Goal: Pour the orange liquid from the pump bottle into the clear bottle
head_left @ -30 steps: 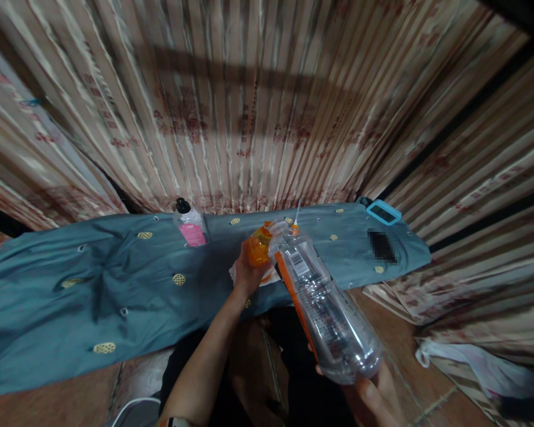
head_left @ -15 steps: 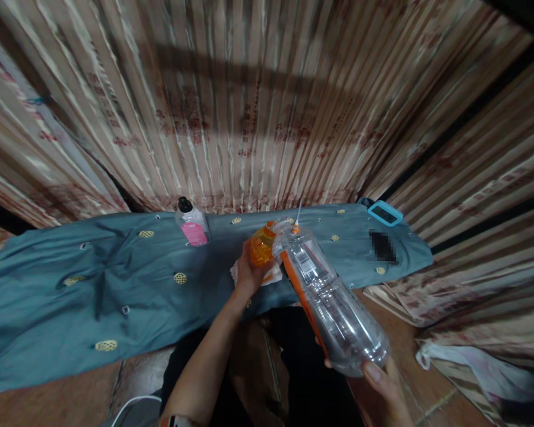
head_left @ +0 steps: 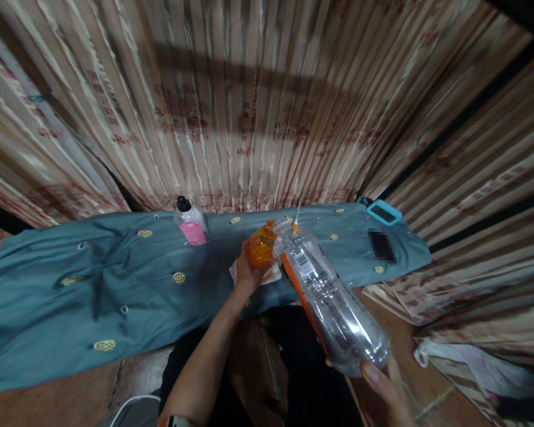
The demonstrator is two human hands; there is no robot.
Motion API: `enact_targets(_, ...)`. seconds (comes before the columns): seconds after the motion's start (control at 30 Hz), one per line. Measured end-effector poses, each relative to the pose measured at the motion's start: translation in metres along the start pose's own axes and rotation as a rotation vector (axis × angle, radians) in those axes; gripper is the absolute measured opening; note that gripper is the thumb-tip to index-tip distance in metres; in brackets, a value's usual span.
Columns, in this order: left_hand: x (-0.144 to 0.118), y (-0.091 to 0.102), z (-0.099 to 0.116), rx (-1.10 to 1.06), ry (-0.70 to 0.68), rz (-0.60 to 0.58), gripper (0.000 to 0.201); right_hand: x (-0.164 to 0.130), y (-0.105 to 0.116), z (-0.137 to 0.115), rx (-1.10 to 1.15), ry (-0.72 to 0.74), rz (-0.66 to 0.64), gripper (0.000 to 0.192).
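My left hand point(head_left: 249, 277) is closed round a small translucent orange bottle point(head_left: 262, 244), which stands about upright over the cloth. In my right hand point(head_left: 382, 382) is the base of a large clear plastic bottle point(head_left: 338, 305) with an orange label. This bottle is tilted, its neck end down against the mouth of the orange bottle; whether liquid flows between them I cannot make out. Just behind the necks, an orange cap with a thin pale tube point(head_left: 298, 216) sticks up. Under the left hand lies a crumpled white tissue point(head_left: 273, 274) with orange on it.
A clear bottle with a pink label and black cap point(head_left: 193, 225) stands at the back left. To the right are a blue-framed device point(head_left: 384, 212) and a blurred dark object point(head_left: 381, 245) on the teal cloth point(head_left: 115, 284). Pleated curtains point(head_left: 249, 118) hang close behind.
Both hands and both bottles hold nearly the same pose. The whole view has shifted very slightly.
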State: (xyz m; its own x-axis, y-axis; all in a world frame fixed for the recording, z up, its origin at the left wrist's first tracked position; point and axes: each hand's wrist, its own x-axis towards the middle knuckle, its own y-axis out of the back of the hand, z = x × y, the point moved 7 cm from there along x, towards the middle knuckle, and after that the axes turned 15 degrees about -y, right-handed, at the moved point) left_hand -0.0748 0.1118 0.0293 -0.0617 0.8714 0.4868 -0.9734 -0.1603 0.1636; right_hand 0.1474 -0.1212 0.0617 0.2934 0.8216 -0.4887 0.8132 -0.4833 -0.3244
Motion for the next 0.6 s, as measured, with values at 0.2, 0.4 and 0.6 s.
enact_targets(0.2,0.0,-0.001,-0.001,-0.064,0.023,0.002,0.066,0.001,0.005,-0.002,0.008,0.01,0.072,0.072)
enact_targets(0.4,-0.001,-0.003,-0.004,-0.083,0.028,0.018,0.068,0.001,0.004,-0.002,-0.043,0.041,0.165,0.082)
enact_targets(0.6,-0.001,-0.002,-0.003,-0.097,0.045,0.012,0.068,-0.005,-0.016,-0.016,-0.13,0.067,0.111,0.081)
